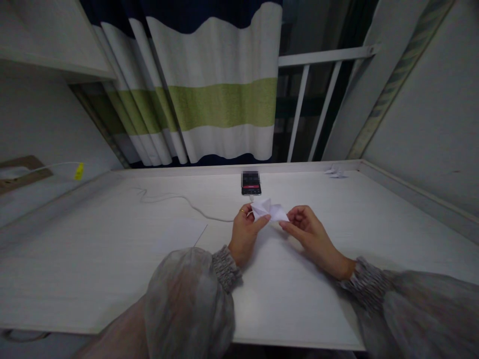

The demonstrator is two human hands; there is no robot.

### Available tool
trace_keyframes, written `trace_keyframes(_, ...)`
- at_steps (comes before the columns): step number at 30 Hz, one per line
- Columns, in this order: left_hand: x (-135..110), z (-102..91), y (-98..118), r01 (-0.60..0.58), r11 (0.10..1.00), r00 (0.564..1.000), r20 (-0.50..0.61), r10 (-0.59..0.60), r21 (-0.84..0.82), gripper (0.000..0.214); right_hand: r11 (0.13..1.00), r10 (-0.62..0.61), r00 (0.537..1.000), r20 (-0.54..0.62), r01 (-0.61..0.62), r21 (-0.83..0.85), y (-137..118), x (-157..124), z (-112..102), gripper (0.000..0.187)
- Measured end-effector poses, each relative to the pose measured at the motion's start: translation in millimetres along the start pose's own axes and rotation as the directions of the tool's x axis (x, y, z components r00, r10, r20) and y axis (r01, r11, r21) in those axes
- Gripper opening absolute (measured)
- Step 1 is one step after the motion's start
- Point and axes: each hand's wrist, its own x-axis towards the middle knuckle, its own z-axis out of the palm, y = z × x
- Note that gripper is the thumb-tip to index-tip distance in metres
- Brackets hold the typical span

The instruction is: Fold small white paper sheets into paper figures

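Note:
A small piece of folded white paper is held just above the white desk, between my two hands. My left hand pinches its left part, thumb in front and fingers behind; a ring shows on one finger. With thumb and fingertips, my right hand grips the paper's right corner. Pointed flaps stand up on the paper's left half. The fingers behind the paper are partly hidden.
A phone lies behind my hands, with a white cable running left across the desk. Small folded white paper pieces sit at the back right. A striped curtain and white railing stand beyond.

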Motion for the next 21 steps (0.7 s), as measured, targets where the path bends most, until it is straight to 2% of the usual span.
trace_keyframes(3, 0, -0.5, -1, -0.024, 1.0, 1.0, 0.005, 0.024, -0.004, 0.038, 0.997, 0.077, 0.996, -0.05, -0.076, 0.03, -6, 0, 2, 0.03)
trace_keyframes(6, 0, -0.1, -2, -0.038, 0.999, 0.999, 0.003, 0.038, -0.011, 0.037, 0.978, 0.208, 0.978, 0.033, -0.208, 0.015, -11, -1, 4, 0.029)
trace_keyframes(9, -2, 2.6, -4, -0.043, 0.999, 0.999, 0.009, 0.043, 0.003, 0.036, 0.958, 0.271, 0.955, 0.118, -0.279, 0.065, -12, -1, 8, 0.029)
trace_keyframes(12, -5, 6.0, -5, -0.05, 0.997, 0.999, 0.022, 0.049, 0.051, 0.039, 0.954, 0.271, 0.959, 0.081, -0.279, 0.107, -11, -1, 10, 0.028)
trace_keyframes(16, -7, 6.9, -6, 0.003, 0.992, 1.0, 0.019, -0.006, 0.124, 0.044, 0.962, 0.256, 0.967, 0.02, -0.257, 0.09, -9, 0, 10, 0.027)
trace_keyframes(21, -5, 4.8, -6, 0.011, 0.997, 0.998, 0.054, -0.015, 0.072, 0.044, 0.965, 0.252, 0.968, 0.015, -0.253, 0.07, -11, -2, 8, 0.026)
